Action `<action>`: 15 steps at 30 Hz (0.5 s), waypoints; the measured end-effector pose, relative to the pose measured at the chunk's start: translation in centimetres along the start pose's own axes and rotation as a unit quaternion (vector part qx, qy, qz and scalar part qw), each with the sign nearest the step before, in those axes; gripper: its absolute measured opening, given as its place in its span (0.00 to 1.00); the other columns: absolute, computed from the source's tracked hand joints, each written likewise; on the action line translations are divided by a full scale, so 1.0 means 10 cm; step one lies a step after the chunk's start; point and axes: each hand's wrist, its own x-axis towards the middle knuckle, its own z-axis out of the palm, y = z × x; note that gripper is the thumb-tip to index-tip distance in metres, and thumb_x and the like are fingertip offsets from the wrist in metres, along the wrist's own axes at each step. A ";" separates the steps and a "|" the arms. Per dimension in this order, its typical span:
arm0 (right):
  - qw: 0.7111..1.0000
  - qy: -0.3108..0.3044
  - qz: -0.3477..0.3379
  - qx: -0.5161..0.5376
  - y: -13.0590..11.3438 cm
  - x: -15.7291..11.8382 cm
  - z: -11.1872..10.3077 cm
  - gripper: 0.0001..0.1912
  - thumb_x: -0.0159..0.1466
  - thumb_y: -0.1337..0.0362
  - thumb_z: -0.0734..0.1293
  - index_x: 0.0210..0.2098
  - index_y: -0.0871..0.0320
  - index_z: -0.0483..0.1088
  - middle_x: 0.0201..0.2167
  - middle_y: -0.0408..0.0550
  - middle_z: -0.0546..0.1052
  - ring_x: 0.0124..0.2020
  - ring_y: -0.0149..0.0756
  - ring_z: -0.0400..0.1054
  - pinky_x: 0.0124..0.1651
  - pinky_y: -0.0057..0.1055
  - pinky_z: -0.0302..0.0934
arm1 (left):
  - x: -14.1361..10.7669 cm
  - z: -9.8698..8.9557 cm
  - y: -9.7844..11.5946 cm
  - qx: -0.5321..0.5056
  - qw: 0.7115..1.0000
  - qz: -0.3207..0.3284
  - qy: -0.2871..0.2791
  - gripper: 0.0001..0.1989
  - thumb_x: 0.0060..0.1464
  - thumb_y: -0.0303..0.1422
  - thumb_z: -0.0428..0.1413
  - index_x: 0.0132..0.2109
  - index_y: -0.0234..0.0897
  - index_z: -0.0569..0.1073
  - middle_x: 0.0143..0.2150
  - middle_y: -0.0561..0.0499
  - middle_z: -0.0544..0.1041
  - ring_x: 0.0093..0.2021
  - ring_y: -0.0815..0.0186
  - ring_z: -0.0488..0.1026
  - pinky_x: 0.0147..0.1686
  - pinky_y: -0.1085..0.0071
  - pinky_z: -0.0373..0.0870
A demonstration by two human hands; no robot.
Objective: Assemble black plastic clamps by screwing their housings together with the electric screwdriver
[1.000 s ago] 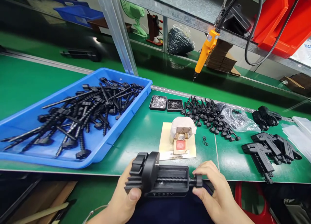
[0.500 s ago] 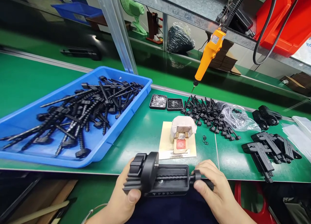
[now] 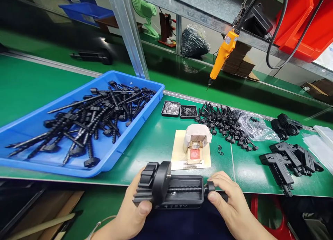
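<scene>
Held at the front edge of the table, the black clamp could drop if the left hand, wrapped round its ribbed end, slackened; the right hand pinches the chunky knob, which could slip if turned askew; the hard, dull, plastic-looking body is a long boxy trough around a spiral-grooved rod

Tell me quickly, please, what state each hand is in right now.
Left hand: closed, holding the black part by its ridged end.
Right hand: closed, thumb and fingers on the knob at the part's other end.
</scene>
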 end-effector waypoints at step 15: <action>1.000 0.020 -0.008 0.023 0.00 0.00 0.03 0.14 0.70 0.52 0.67 0.50 0.50 0.74 0.39 0.45 0.77 0.42 0.36 0.71 0.45 0.30 0.67 | -0.04 -0.03 -0.13 0.001 1.000 0.008 0.002 0.41 0.46 0.63 0.58 0.58 0.39 0.71 0.53 0.40 0.78 0.58 0.40 0.71 0.62 0.50 0.66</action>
